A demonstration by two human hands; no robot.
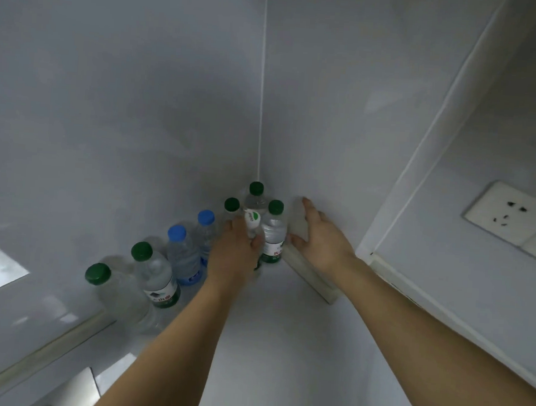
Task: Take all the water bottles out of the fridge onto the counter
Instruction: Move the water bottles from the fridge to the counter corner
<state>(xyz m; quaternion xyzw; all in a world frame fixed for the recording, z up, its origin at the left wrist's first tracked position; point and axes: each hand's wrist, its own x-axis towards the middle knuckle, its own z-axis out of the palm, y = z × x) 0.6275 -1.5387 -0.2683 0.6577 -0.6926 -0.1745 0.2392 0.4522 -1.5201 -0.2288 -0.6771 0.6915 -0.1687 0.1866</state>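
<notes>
Several water bottles stand in a row on the white counter point(282, 346), running into the wall corner. Some have green caps, such as the nearest one point(97, 274) and its neighbour point(156, 277); two have blue caps point(182, 254) point(206, 227). Three green-capped bottles cluster in the corner point(255, 195). My left hand point(234, 254) grips a white-capped bottle point(252, 221) among that cluster; its lower part is hidden by my fingers. My right hand point(318, 235) is spread open beside the rightmost corner bottle point(274, 235), with the thumb next to it. The fridge is out of view.
Two white walls meet at the corner behind the bottles. A beige strip point(315, 282) runs along the foot of the right wall. Further right is a white panel edge and a wall socket point(510, 216). A glossy ledge point(29, 329) lies at the lower left.
</notes>
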